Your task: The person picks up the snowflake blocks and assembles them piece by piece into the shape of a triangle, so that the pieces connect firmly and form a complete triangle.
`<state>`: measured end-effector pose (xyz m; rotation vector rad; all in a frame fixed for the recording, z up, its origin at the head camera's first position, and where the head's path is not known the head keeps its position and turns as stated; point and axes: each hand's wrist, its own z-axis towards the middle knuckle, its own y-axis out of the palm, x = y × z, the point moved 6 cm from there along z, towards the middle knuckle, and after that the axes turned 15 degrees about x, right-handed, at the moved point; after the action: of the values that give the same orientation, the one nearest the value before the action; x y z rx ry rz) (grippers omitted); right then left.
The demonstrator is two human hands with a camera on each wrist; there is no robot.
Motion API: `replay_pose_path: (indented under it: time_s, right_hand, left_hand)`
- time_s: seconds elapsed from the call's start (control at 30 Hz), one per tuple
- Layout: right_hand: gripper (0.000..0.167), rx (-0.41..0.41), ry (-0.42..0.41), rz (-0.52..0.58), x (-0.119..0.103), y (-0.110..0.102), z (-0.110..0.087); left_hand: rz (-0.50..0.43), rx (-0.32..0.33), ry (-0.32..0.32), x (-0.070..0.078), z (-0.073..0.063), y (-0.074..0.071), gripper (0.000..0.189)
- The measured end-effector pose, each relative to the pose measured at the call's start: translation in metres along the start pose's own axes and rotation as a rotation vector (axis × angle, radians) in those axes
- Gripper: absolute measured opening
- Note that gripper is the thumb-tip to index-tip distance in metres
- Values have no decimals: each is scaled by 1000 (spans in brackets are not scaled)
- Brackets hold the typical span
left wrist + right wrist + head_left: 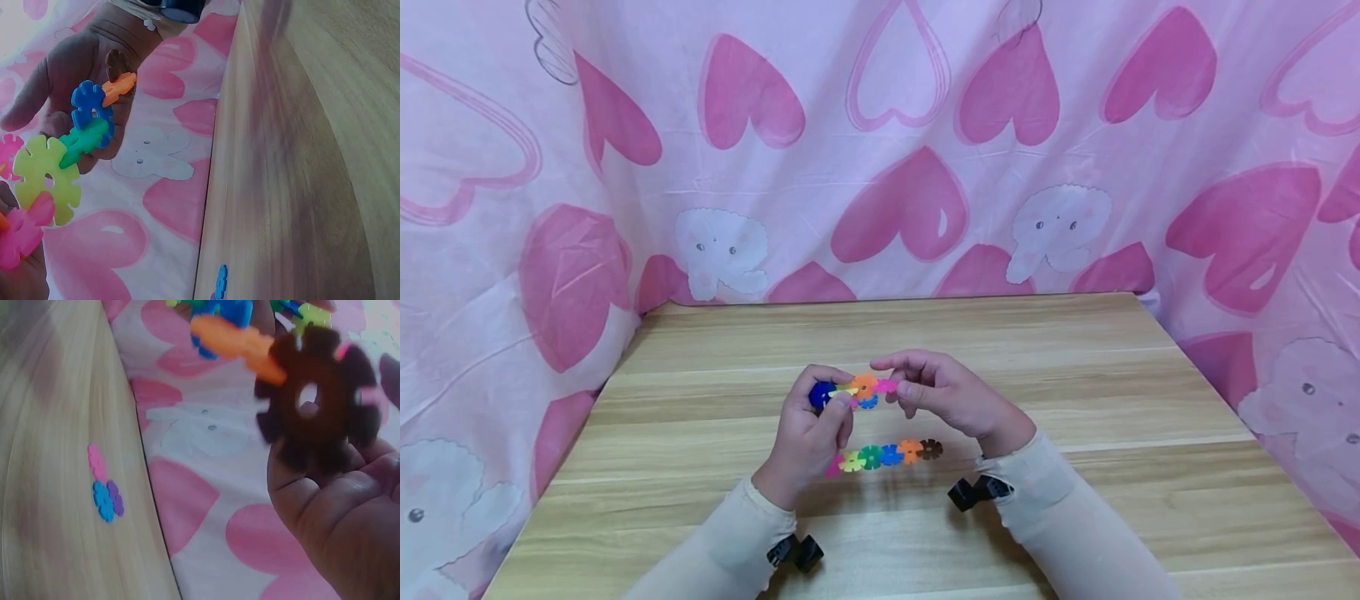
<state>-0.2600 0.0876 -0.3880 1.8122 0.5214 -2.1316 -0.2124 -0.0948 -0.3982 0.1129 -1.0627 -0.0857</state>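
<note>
My left hand [808, 429] grips a chain of toothed plastic discs between thumb and fingers. Its dark blue disc [822, 395] lies by the index finger; an orange disc [864, 386] and a pink disc [886, 386] extend to the right. My right hand [951, 392] is at that pink end, thumb and fingers spread apart around it; whether they touch it is unclear. Nearer to me hangs a row with a green disc [84, 142], a yellow disc [47, 178] and, at its right end, a brown disc [319, 403]. Where it joins the gripped part is hidden.
A pink disc [96, 462], a light blue disc [103, 501] and a purple disc [115, 498] lie together on the wooden table [1075, 517]. Pink heart-patterned cloth [880, 150] hangs behind the table and at both sides.
</note>
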Motion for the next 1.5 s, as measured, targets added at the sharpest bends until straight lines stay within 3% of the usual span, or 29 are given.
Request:
replay_pose_path:
  time_s: [0.17,0.37,0.67,0.83,1.07,1.3,1.5]
  right_hand:
    - [41,51,116,-22,22,-9,7]
    - [35,-18,361,-91,64,-4,11]
    - [43,-60,522,-108,85,-1,5]
    - [45,-61,525,-217,85,-4,4]
    - [39,17,510,-337,80,-16,4]
    - [23,115,412,-595,71,-24,7]
    - [51,103,499,-580,77,-20,1]
  left_hand:
    - [-2,16,-22,0,1,-1,15]
    - [-30,10,-9,1,1,-1,15]
    - [-40,-1,31,2,0,1,14]
    - [-53,-1,23,2,0,1,14]
    - [-45,11,1,1,1,0,15]
    - [-10,26,-57,-2,1,-1,15]
    - [-2,25,-56,-1,1,-2,15]
